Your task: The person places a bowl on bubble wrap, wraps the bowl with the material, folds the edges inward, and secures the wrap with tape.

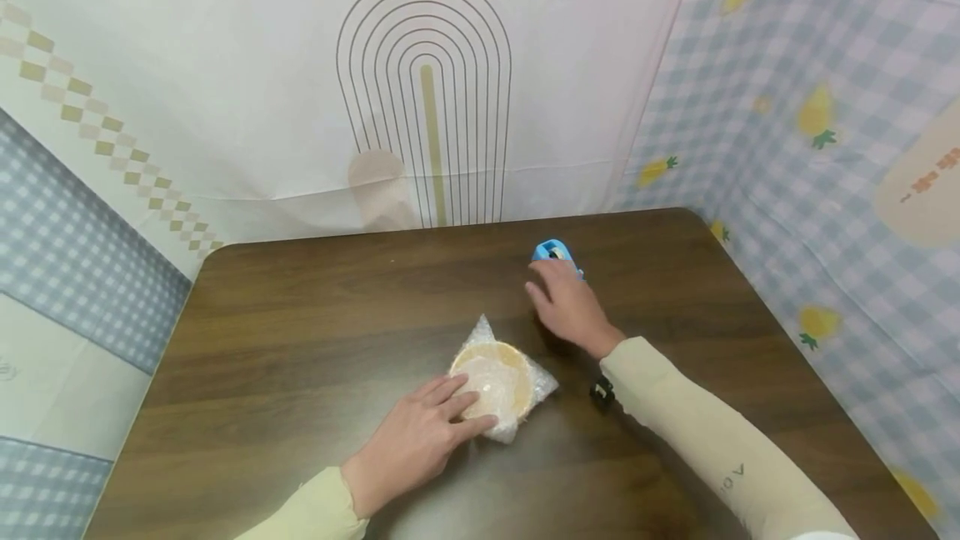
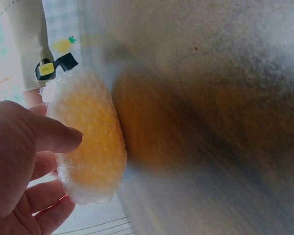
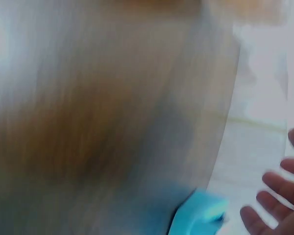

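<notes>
A round, yellow-rimmed thing in bubble wrap (image 1: 508,380) lies on the table, corners of the wrap sticking out around it. My left hand (image 1: 416,436) holds it from above and the left. In the left wrist view the thumb crosses the near side of the wrapped bundle (image 2: 95,142), and the other fingers reach around its far side. Toward the back, my right hand (image 1: 570,307) hovers by a blue tape dispenser (image 1: 543,248), partly covering it in the head view. The right wrist view shows spread fingers (image 3: 283,188) beside the dispenser (image 3: 196,215), with a gap between them.
The dark wooden table (image 1: 315,323) backs onto a white cloth (image 1: 247,90) with a line-arch pattern. Checked cloth with pineapple prints (image 1: 780,215) hangs along the right side. A small black device (image 1: 602,391) is at the right wrist.
</notes>
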Available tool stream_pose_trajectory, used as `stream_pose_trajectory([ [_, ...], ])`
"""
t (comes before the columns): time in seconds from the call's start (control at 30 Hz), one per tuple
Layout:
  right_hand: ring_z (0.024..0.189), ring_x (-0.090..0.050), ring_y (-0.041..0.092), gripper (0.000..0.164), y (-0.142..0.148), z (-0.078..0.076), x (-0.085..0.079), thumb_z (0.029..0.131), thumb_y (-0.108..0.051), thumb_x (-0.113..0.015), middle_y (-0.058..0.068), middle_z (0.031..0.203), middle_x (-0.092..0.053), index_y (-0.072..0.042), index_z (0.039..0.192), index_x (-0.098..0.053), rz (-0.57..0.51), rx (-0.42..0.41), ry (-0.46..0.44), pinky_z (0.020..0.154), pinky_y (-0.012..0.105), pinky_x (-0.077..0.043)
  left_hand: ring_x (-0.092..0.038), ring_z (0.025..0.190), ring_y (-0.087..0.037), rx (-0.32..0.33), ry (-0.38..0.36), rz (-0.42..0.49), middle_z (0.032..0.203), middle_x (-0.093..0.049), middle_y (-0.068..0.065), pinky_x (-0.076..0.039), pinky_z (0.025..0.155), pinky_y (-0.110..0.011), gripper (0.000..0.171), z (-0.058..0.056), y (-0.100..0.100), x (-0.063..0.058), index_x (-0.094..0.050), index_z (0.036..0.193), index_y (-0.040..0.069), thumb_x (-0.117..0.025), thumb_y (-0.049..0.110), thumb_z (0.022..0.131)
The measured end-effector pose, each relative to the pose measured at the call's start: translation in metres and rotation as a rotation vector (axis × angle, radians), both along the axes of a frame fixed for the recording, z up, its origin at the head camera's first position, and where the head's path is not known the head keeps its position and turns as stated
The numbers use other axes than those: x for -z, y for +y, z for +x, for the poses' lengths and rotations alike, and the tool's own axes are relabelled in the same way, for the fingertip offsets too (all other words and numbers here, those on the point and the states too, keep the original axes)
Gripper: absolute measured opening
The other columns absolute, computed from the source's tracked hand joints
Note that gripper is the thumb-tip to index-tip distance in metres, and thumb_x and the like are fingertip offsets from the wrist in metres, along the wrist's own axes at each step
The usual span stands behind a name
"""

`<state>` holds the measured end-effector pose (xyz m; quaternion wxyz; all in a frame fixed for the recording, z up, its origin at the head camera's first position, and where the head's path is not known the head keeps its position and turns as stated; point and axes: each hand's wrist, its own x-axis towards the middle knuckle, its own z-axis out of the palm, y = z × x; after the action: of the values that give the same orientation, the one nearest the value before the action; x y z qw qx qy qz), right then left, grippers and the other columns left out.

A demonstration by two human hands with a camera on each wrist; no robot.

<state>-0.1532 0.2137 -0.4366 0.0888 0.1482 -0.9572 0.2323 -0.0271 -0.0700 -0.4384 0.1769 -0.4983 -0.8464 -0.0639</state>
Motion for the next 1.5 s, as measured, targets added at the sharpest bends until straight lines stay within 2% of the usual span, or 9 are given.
stream_pose_trajectory([
  [0.13,0.125,-0.048,0.039,0.041,0.021,-0.017,0.005,0.099,-0.023,-0.055,0.021,0.132,-0.058,0.002,0.131,-0.054,0.004,0.172,-0.018,0.104,0.055,-0.044,-0.064,0.122,-0.027,-0.005,0.001,-0.005,0.121,-0.072,-0.001,-0.051,0.104,-0.038,0.047,0.000,0.000,0.000,-0.069,0.121,0.034,-0.077,0.016,0.078],
  [0.27,0.119,-0.051,0.039,0.043,0.033,-0.027,0.011,0.099,-0.024,-0.054,0.022,0.128,-0.059,0.002,0.133,-0.052,-0.030,0.289,-0.113,0.097,0.058,-0.047,-0.063,0.123,-0.026,-0.007,0.002,-0.016,0.121,-0.072,0.000,-0.051,0.104,-0.038,0.048,0.001,0.000,0.000,-0.069,0.121,0.035,-0.077,0.018,0.078],
  [0.5,0.098,-0.060,0.036,0.040,0.038,-0.040,0.010,0.102,-0.027,-0.047,0.023,0.119,-0.063,0.002,0.130,-0.052,-0.127,0.354,-0.228,0.090,0.055,-0.052,-0.063,0.123,-0.026,-0.011,-0.004,-0.018,0.121,-0.071,0.000,-0.051,0.105,-0.037,0.047,0.000,0.001,-0.002,-0.069,0.121,0.035,-0.076,0.017,0.079],
  [0.6,0.100,-0.059,0.035,0.039,0.040,-0.047,0.007,0.102,-0.027,-0.046,0.022,0.121,-0.062,0.000,0.130,-0.051,-0.184,0.388,-0.316,0.092,0.054,-0.051,-0.063,0.123,-0.026,-0.012,0.001,-0.018,0.121,-0.071,0.000,-0.051,0.105,-0.037,0.046,0.000,0.001,-0.002,-0.069,0.121,0.035,-0.076,0.018,0.079],
  [0.73,0.103,-0.057,0.035,0.035,0.044,-0.054,0.006,0.101,-0.026,-0.050,0.020,0.121,-0.059,-0.002,0.127,-0.052,-0.270,0.422,-0.399,0.095,0.053,-0.052,-0.063,0.122,-0.026,-0.012,0.009,-0.010,0.119,-0.071,0.001,-0.052,0.103,-0.038,0.044,0.000,0.001,-0.001,-0.069,0.120,0.035,-0.076,0.019,0.080],
  [0.9,0.100,-0.056,0.033,0.029,0.050,-0.061,0.005,0.096,-0.024,-0.062,0.018,0.114,-0.060,-0.004,0.116,-0.058,-0.356,0.486,-0.418,0.089,0.047,-0.054,-0.063,0.122,-0.026,-0.014,0.008,-0.005,0.118,-0.071,0.002,-0.053,0.101,-0.039,0.041,0.001,0.001,-0.001,-0.069,0.120,0.035,-0.075,0.020,0.082],
  [1.17,0.097,-0.057,0.032,0.023,0.052,-0.057,-0.010,0.092,-0.020,-0.065,0.017,0.107,-0.059,-0.003,0.107,-0.059,-0.354,0.487,-0.408,0.078,0.039,-0.054,-0.061,0.125,-0.026,-0.024,-0.031,-0.007,0.123,-0.070,0.001,-0.052,0.102,-0.040,0.040,0.002,0.002,0.000,-0.067,0.123,0.036,-0.074,0.043,0.084],
  [1.33,0.101,-0.055,0.032,0.025,0.060,-0.046,-0.023,0.092,-0.019,-0.061,0.017,0.112,-0.059,-0.003,0.110,-0.061,-0.368,0.481,-0.526,0.079,0.037,-0.052,-0.062,0.123,-0.026,-0.024,-0.031,0.024,0.120,-0.071,0.002,-0.052,0.102,-0.040,0.035,0.001,0.004,0.000,-0.068,0.119,0.037,-0.071,0.046,0.086],
  [1.5,0.103,-0.055,0.030,0.027,0.074,-0.033,-0.023,0.090,-0.020,-0.060,0.016,0.115,-0.060,-0.001,0.109,-0.067,-0.373,0.474,-0.649,0.082,0.036,-0.051,-0.063,0.122,-0.026,-0.017,-0.026,0.052,0.117,-0.071,0.003,-0.053,0.101,-0.040,0.032,0.000,0.003,0.000,-0.069,0.117,0.036,-0.071,0.044,0.086],
])
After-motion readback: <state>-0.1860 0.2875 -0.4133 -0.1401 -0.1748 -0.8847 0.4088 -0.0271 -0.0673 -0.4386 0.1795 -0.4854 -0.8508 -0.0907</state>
